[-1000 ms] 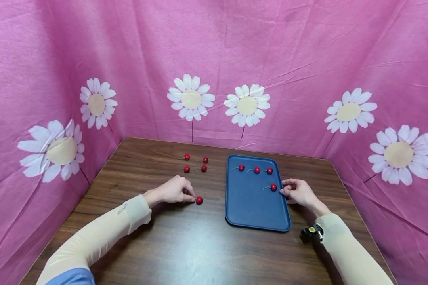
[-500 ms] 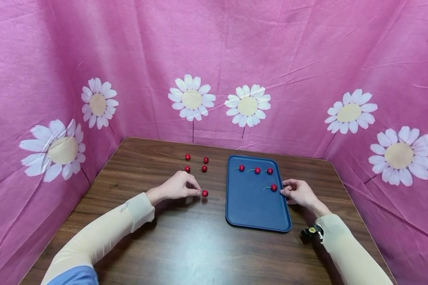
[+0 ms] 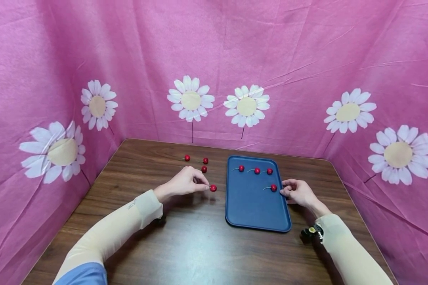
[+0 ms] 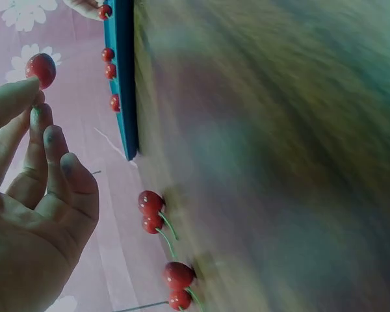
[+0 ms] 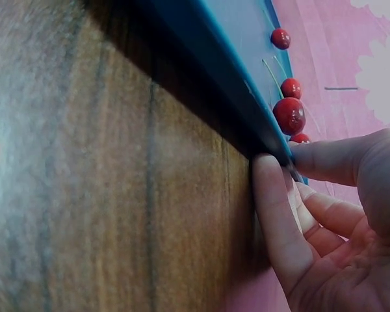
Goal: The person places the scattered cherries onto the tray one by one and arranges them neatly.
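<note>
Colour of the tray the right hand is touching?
Dark blue; the tray shows best in the head view.

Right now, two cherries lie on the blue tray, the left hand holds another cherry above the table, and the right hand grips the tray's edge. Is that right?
Not quite: four cherries lie on the blue tray, not two, as the head view shows. The rest is right: the left hand holds another cherry above the table, and the right hand grips the tray's edge.

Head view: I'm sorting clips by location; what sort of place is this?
Probably a makeshift tabletop booth: pink flowered cloth hangs behind and beside a wood-grained table that bears a blue tray.
</note>
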{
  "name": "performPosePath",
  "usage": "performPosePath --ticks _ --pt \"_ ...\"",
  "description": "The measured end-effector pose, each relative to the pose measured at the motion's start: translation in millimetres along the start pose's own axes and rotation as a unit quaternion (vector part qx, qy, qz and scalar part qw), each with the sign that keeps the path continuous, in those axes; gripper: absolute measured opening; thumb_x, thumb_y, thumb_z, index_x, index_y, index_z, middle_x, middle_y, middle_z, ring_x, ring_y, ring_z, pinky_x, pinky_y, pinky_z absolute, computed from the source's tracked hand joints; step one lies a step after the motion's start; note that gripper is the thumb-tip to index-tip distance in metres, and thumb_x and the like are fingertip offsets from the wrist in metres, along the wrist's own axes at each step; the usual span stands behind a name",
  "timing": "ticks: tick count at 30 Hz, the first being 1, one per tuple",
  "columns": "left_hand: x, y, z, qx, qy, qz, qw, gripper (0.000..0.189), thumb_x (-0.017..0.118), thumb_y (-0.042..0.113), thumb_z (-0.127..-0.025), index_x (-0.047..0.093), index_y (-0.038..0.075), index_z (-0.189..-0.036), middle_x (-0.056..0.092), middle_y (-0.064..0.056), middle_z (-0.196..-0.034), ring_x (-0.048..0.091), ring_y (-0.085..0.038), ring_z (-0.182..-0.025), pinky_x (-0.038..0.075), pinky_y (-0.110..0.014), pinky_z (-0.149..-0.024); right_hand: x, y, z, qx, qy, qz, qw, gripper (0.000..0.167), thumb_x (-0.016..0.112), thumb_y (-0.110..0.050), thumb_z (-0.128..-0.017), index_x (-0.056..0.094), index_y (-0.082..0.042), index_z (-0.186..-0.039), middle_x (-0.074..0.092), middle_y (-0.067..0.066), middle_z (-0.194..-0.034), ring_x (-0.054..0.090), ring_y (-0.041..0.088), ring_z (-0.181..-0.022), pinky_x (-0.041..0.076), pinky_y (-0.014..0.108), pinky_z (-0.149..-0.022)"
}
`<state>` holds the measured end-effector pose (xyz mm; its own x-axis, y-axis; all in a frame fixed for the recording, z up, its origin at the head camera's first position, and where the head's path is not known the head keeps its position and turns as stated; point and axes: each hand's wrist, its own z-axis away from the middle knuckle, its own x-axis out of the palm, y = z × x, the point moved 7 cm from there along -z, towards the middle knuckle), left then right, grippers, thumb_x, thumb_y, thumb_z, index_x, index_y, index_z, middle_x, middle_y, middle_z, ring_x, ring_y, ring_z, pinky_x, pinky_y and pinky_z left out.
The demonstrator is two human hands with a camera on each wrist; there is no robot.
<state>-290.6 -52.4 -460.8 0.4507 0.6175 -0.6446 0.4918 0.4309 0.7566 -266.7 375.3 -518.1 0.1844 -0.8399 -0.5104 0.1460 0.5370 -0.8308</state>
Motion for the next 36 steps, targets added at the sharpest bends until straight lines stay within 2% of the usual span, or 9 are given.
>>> performPosePath --ticks 8,11,19,25,36 --pt "4.0 10.2 -15.8 0.030 0.014 -0.002 0.9995 0.009 0.085 0.019 -0.100 0.090 0.012 -0.103 0.086 -0.001 -0.095 0.067 -0.001 -0.079 0.058 -0.023 -0.076 -1 0 0.2 0.015 0.002 -0.011 0.9998 0.047 0.071 0.002 -0.105 0.055 0.020 -0.145 0.071 0.000 -0.090 0.070 0.005 -0.081 0.069 0.034 -0.069" --pt "1.9 15.6 -24.2 0.037 0.022 0.001 0.9991 0.009 0.086 0.019 -0.100 0.090 0.012 -0.103 0.087 -0.002 -0.095 0.067 -0.003 -0.079 0.058 -0.025 -0.075 -1 -1 0.7 0.020 0.004 -0.009 0.9997 0.047 0.071 0.001 -0.105 0.055 0.019 -0.145 0.071 0.000 -0.090 0.069 0.006 -0.081 0.070 0.035 -0.069" --pt "-1.2 28.5 -57.6 0.043 0.037 -0.022 0.9981 0.006 0.088 0.022 -0.098 0.091 0.017 -0.100 0.087 0.000 -0.096 0.070 -0.008 -0.083 0.059 -0.025 -0.076 -1 -2 1.3 0.023 0.005 0.000 0.9997 0.048 0.072 0.000 -0.105 0.055 0.019 -0.145 0.072 0.001 -0.091 0.069 0.008 -0.082 0.070 0.036 -0.070" --pt "8.9 31.0 -81.2 0.029 0.021 -0.017 0.9992 0.007 0.087 0.025 -0.100 0.091 0.020 -0.101 0.086 0.003 -0.095 0.069 -0.011 -0.083 0.058 -0.026 -0.076 0 1 0.6 0.026 0.005 0.002 0.9996 0.049 0.072 -0.002 -0.106 0.055 0.018 -0.147 0.072 0.004 -0.094 0.070 0.009 -0.083 0.070 0.037 -0.071" --pt "33.8 35.7 -110.2 0.014 0.014 -0.026 0.9995 0.010 0.085 0.028 -0.101 0.091 0.021 -0.104 0.087 0.004 -0.097 0.070 -0.012 -0.087 0.058 -0.026 -0.079 -1 -1 0.8 0.026 0.007 0.000 0.9996 0.048 0.072 -0.001 -0.106 0.056 0.018 -0.146 0.073 0.003 -0.093 0.070 0.009 -0.081 0.070 0.037 -0.070"
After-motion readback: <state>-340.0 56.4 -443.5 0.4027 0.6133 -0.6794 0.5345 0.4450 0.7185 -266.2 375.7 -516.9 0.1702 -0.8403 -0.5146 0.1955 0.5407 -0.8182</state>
